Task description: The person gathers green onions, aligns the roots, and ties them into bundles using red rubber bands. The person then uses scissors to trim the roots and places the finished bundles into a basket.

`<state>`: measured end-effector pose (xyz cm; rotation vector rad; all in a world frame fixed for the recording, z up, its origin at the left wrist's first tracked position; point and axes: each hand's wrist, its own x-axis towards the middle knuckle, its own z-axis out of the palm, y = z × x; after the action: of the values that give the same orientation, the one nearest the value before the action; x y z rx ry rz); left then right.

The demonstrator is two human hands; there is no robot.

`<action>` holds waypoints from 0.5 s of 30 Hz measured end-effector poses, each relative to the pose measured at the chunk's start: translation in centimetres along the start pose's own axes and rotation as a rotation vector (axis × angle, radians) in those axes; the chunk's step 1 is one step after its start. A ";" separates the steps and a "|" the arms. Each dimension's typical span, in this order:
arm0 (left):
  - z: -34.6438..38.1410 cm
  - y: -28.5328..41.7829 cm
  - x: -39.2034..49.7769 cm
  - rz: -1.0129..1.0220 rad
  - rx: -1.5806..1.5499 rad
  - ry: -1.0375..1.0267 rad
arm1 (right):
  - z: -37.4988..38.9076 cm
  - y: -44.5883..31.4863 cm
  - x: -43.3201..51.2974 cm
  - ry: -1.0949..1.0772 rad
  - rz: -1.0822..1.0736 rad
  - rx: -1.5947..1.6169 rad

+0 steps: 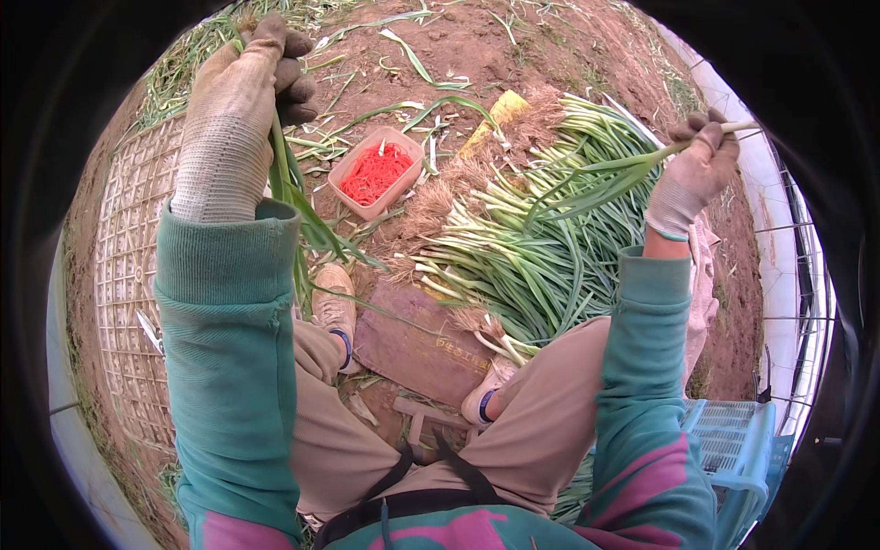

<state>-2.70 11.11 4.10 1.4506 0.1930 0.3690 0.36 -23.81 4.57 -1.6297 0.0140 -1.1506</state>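
Note:
My left hand (258,82), in a soiled knit work glove, is raised at the upper left, closed around green leafy stalks (285,179); roots show above its fingers. At the upper right my gloved right hand (701,148) grips one stalk (636,163), its white end pointing right and its green leaves hanging left. Between the hands lies a large pile of green garlic or leek-like plants (536,254), roots towards the left. A plastic tub (335,180) of red bands (375,172) stands on the soil left of the pile.
A plastic lattice crate (134,254) lies at the left, with metal scissors or pruners (149,331) on it. A maroon printed sack (419,344) lies between my shoes. Blue plastic crates (732,440) stand at the lower right. Leaf scraps litter the soil (467,41).

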 end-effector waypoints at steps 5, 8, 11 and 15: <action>-0.6 0.5 0.3 0.087 0.075 0.160 | -4.9 2.0 4.2 -0.012 -0.765 -0.514; 0.0 0.2 0.2 0.074 0.072 0.047 | -2.4 6.8 1.3 -0.493 -0.544 -0.814; 0.8 -0.6 -0.1 0.054 0.063 -0.009 | 0.8 13.8 -6.4 -1.130 -0.289 -0.858; 1.6 -1.4 0.2 0.000 0.057 -0.049 | 0.5 20.5 -17.0 -1.565 -0.071 -0.912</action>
<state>-1.83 9.59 2.89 1.5143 0.1651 0.3298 2.23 -22.80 -22.01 -2.9438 -0.5912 0.4664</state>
